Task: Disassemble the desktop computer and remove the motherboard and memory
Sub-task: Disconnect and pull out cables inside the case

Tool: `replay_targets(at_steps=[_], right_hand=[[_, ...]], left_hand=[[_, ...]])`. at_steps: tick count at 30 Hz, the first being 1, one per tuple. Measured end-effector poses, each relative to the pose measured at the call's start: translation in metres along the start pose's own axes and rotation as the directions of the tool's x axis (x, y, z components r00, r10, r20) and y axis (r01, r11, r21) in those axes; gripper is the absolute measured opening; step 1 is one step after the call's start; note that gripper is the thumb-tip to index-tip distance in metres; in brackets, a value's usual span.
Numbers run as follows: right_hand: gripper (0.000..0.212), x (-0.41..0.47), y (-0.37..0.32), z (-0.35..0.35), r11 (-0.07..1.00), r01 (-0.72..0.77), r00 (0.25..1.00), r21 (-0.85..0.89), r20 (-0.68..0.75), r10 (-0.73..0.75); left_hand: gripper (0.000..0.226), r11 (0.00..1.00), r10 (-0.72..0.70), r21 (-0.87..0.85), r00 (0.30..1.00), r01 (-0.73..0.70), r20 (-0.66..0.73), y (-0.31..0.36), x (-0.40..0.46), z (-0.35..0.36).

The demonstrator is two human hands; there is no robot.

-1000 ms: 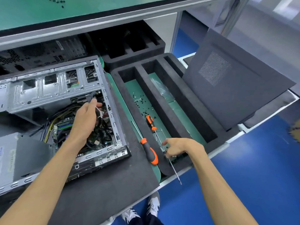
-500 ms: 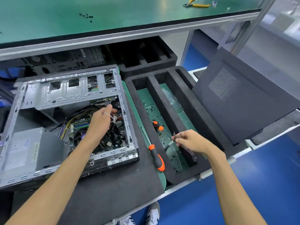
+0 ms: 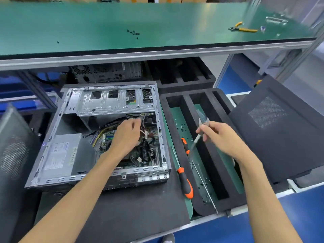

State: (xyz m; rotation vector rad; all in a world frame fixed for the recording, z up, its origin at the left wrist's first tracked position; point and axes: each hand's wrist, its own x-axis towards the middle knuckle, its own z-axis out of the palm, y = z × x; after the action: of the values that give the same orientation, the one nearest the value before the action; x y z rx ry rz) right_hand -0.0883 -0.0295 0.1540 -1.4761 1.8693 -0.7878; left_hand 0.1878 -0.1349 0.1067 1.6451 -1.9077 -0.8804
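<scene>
The open desktop case (image 3: 112,102) lies on its side on a black foam mat. Inside it are the motherboard (image 3: 107,139), a tangle of cables and a grey power supply (image 3: 59,155). My left hand (image 3: 126,135) reaches into the case, its fingers curled on a cable bundle with a white connector (image 3: 142,133) near the right wall. My right hand (image 3: 220,137) hovers over the foam tray and pinches a thin metal tool (image 3: 196,141) that looks like tweezers. I cannot make out any memory sticks.
A black foam tray (image 3: 185,109) right of the case holds an orange-handled screwdriver (image 3: 184,142) and loose screws. Another screwdriver (image 3: 185,183) lies on the mat's edge. Case side panels lean at the right (image 3: 280,128) and left (image 3: 14,155). Yellow pliers (image 3: 243,28) lie on the green bench.
My right hand has lifted the thin tool out of the tray and risen toward the case. My left hand stays in the case on the cables. The view has tilted up.
</scene>
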Motion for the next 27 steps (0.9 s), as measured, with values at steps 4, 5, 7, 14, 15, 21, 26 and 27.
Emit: replay_targets(at_steps=[4,5,7,14,15,21,26,27], right_hand=[[0.028,0.005,-0.053,0.002,0.949,0.185,0.982,0.257,-0.088,-0.168],[0.028,0.007,-0.065,0.008,0.931,0.224,0.974,0.287,-0.106,-0.201],[0.027,0.012,-0.091,0.024,0.888,0.298,0.952,0.35,-0.182,-0.247],[0.034,0.027,-0.131,0.069,0.573,0.069,0.965,0.817,0.092,-0.246],[0.033,0.028,-0.13,0.074,0.541,0.022,0.943,0.841,0.163,-0.292],[0.028,0.031,-0.109,0.08,0.394,-0.095,0.959,0.914,0.19,-0.208],[0.026,0.031,-0.088,0.064,0.094,-0.22,0.971,0.971,0.21,0.112],[0.028,0.03,-0.087,0.063,0.121,-0.277,0.955,0.953,0.259,0.144]], left_hand=[[0.028,0.974,0.169,-0.142,0.984,-0.175,-0.057,0.022,-0.01,-0.037],[0.031,0.957,0.213,-0.218,0.974,-0.193,0.072,0.032,-0.014,-0.045],[0.032,0.932,0.284,-0.314,0.904,-0.182,0.319,0.051,-0.025,-0.055],[0.016,0.847,0.299,-0.481,0.951,-0.229,0.074,0.06,-0.034,-0.064],[0.016,0.831,0.307,-0.505,0.95,-0.234,0.065,0.06,-0.034,-0.062],[0.026,0.848,0.2,-0.483,0.976,-0.217,-0.086,0.033,-0.026,-0.061],[0.05,0.993,-0.12,0.0,0.982,0.121,0.146,-0.002,-0.01,-0.033],[0.055,0.988,-0.139,0.099,0.967,0.12,0.216,-0.003,-0.009,-0.02]])
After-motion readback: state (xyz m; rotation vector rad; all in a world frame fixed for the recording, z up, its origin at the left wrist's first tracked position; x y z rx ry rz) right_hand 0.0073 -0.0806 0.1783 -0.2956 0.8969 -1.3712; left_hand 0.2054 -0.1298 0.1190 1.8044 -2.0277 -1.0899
